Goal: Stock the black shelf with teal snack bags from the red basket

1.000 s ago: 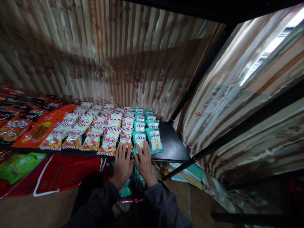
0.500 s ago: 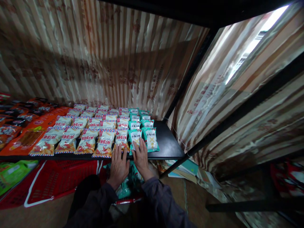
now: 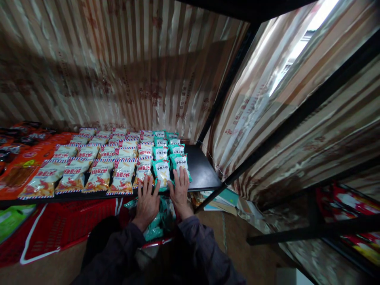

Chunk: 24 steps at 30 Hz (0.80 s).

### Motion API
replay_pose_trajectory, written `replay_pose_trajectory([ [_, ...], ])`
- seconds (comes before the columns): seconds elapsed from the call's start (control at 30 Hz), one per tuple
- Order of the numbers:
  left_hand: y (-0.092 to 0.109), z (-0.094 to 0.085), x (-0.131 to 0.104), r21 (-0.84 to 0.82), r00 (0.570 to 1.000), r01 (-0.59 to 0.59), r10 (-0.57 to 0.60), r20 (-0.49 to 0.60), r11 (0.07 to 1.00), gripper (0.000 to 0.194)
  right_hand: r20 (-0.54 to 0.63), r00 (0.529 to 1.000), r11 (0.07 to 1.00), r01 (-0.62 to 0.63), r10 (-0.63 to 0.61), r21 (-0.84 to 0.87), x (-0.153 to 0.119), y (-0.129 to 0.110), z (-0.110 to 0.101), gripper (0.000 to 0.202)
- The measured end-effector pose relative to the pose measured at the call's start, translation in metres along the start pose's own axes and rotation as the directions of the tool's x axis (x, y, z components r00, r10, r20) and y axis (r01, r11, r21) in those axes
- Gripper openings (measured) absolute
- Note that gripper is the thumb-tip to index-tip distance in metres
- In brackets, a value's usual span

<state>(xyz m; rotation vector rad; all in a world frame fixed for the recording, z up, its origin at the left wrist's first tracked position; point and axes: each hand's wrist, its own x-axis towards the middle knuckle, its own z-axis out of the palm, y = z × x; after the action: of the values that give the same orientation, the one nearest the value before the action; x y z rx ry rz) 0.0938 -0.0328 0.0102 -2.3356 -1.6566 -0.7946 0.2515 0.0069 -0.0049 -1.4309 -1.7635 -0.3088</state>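
Two columns of small teal-and-white snack bags (image 3: 162,171) stand in rows at the right end of the snacks on a black shelf (image 3: 202,168). My right hand (image 3: 179,194) lies with spread fingers on the lower part of the front right teal bag (image 3: 180,161). At the shelf's front edge my left hand (image 3: 147,204) is open, its fingertips over the bottom of a white-and-red snack bag (image 3: 144,170) and beside the front left teal bag. Neither hand grips anything. More teal bags (image 3: 166,215) lie in a red basket below, partly hidden by my hands.
Rows of white-and-red bags (image 3: 123,174) and orange packs (image 3: 18,178) fill the shelf leftward. Red baskets (image 3: 74,221) with white handles sit underneath. A black diagonal post (image 3: 237,172) crosses at right, with papers (image 3: 222,198) behind it. Striped curtain (image 3: 133,79) hangs behind.
My right hand has moved from the front left teal bag to the front right one. My left hand stays near the front edge. The view has shifted slightly right.
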Motion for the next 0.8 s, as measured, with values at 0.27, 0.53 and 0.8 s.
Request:
replay_pose_trajectory([
  [0.27, 0.007, 0.005, 0.004, 0.023, 1.0, 0.005, -0.005, 0.007, 1.0, 0.051, -0.052, 0.969, 0.971, -0.239, 0.24, 0.012, 0.013, 0.03, -0.002, 0.062],
  [0.53, 0.016, 0.011, 0.013, -0.005, 0.998, 0.035, -0.035, -0.045, 0.999, 0.052, 0.027, 0.964, 0.965, -0.263, 0.263, -0.005, 0.012, 0.036, 0.007, 0.069],
  [0.8, 0.011, 0.017, 0.029, 0.006, 0.995, 0.025, -0.025, -0.101, 1.0, 0.048, -0.014, 0.965, 0.962, -0.264, 0.263, -0.066, 0.006, 0.038, 0.01, 0.063],
])
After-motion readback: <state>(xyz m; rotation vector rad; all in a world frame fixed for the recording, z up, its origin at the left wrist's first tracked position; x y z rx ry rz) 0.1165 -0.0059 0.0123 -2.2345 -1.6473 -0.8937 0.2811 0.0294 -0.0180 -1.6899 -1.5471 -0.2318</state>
